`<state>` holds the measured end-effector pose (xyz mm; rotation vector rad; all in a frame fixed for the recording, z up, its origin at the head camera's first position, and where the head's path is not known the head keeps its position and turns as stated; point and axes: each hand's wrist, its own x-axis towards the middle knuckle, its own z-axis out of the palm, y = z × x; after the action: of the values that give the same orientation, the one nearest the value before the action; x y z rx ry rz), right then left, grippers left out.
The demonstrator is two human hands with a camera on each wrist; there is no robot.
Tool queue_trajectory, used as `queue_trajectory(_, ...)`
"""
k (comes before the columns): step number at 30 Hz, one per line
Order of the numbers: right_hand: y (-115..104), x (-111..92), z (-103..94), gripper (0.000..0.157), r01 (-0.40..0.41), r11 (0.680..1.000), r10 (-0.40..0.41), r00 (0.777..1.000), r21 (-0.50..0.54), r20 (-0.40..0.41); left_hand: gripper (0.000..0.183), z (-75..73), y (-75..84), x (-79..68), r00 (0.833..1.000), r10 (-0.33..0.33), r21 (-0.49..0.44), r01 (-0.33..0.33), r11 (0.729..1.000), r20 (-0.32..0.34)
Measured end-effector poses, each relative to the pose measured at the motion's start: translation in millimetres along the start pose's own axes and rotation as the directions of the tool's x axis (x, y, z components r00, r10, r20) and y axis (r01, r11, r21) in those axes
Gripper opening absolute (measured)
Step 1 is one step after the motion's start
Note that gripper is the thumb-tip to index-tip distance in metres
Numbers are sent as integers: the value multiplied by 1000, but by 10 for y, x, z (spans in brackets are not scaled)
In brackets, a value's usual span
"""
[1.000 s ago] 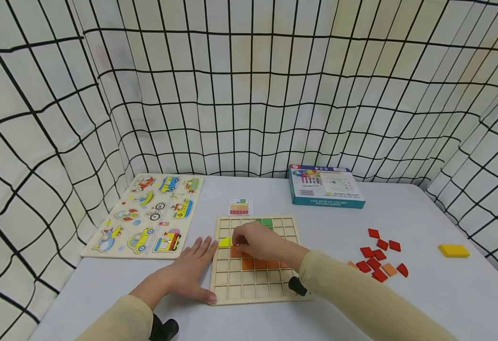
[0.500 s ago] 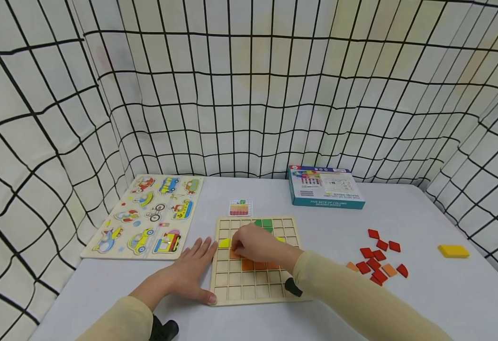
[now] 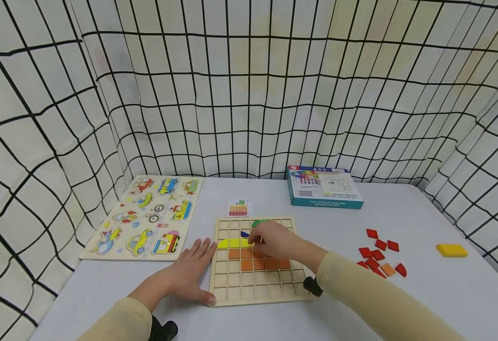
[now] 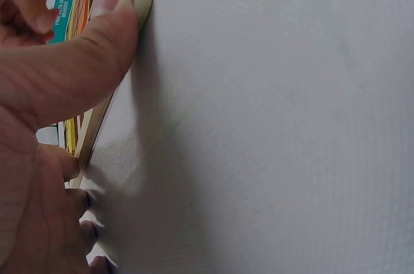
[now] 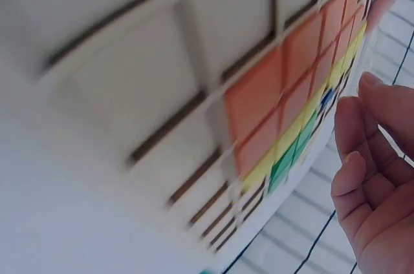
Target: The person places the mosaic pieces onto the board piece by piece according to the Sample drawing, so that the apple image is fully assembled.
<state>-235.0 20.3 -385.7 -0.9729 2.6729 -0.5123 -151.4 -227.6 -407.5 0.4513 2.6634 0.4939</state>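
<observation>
A wooden grid board [image 3: 257,291] lies on the table. Orange tiles [image 3: 259,264] fill two of its rows, with yellow tiles [image 3: 233,243] above them. Green pieces [image 5: 291,156] sit near the far edge, beside a small dark blue piece [image 3: 244,234]. My left hand [image 3: 191,272] lies flat with fingers spread, its thumb resting on the board's near left corner. Over the upper middle of the board hovers my right hand [image 3: 274,239], fingers loosely curled; nothing shows between its thumb and index finger in the right wrist view. It hides several cells.
Red tiles [image 3: 372,253] lie scattered at right beside an orange tile [image 3: 388,269] and a yellow block [image 3: 451,250]. A small pattern card [image 3: 239,208] lies behind the board. At left is a vehicle puzzle board [image 3: 142,215]; a teal-edged box [image 3: 325,187] stands at the back.
My right hand has shifted to the right over the board, uncovering more yellow tiles, orange tiles and the blue piece. The left hand has stayed in place.
</observation>
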Motion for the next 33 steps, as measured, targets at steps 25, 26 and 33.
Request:
queue_trajectory(25, 1470, -1539, -405, 22, -199, 972, 191, 979, 123, 78, 125, -19, -13, 3, 1000, 15, 30, -15, 999, -1)
queue_trajectory(26, 1476, -1538, -396, 23, -204, 972, 195, 978, 121, 76, 125, -19, -11, 2, 1000, 18, 31, -18, 999, -2)
queue_trajectory(33, 1464, -1526, -347, 26, -238, 969, 237, 971, 72, 24, 124, -11, 15, 11, 1000, 24, 31, -24, 999, 2)
